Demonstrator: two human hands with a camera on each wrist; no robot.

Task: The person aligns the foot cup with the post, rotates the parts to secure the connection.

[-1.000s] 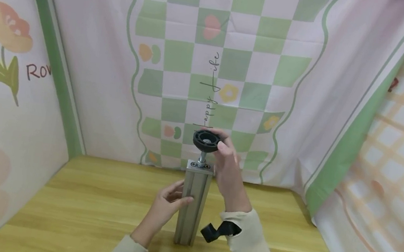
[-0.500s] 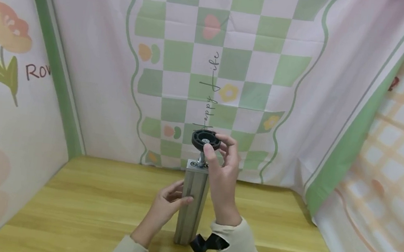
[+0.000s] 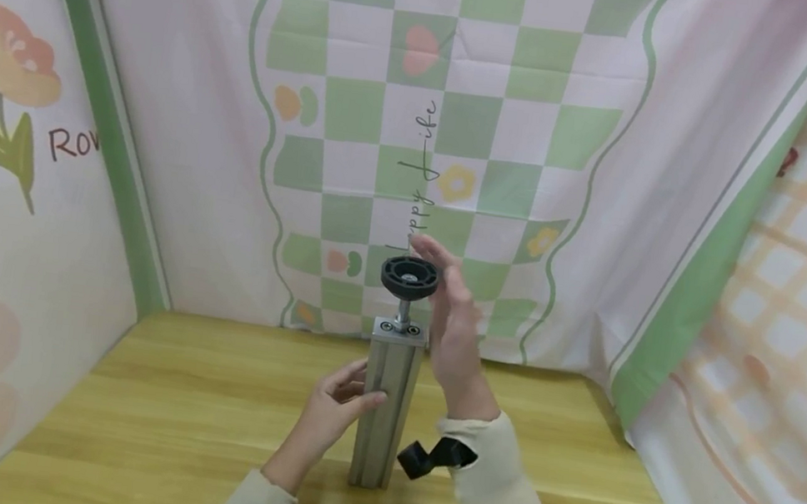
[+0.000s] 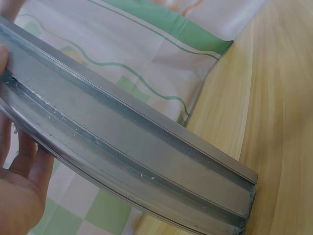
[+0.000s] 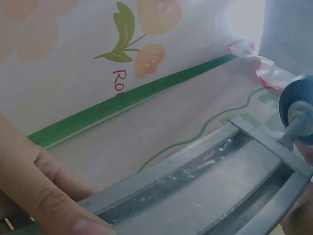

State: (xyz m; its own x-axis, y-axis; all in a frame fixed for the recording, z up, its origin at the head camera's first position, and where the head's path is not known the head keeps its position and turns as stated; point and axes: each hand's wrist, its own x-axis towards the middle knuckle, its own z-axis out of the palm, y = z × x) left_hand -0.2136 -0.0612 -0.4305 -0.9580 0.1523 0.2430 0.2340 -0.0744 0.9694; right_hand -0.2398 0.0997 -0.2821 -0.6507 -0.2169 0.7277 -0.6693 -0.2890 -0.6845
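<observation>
A silver aluminium profile (image 3: 383, 418) stands upright on the wooden table, long grooves running down its sides. My left hand (image 3: 334, 416) grips it around the middle, thumb on the front face. On the top end plate (image 3: 399, 334), two screws flank a threaded stud (image 3: 404, 313) that carries a black round levelling foot (image 3: 409, 282), its hollow side up. My right hand (image 3: 455, 334) is beside the foot, fingers extended along its right rim. In the left wrist view, small chips cling inside the grooves of the profile (image 4: 132, 132).
The wooden table (image 3: 204, 396) meets a checkered green-and-white cloth (image 3: 360, 112) hanging at the back. Printed cloths enclose the left and right sides. Black straps with small mounts sit on both wrists, the right mount (image 3: 416, 460) close to the profile's right side.
My right thumb and fingers moved across the foot's rim half a second ago; now they have straightened and drawn back to its right side. My left hand keeps its grip.
</observation>
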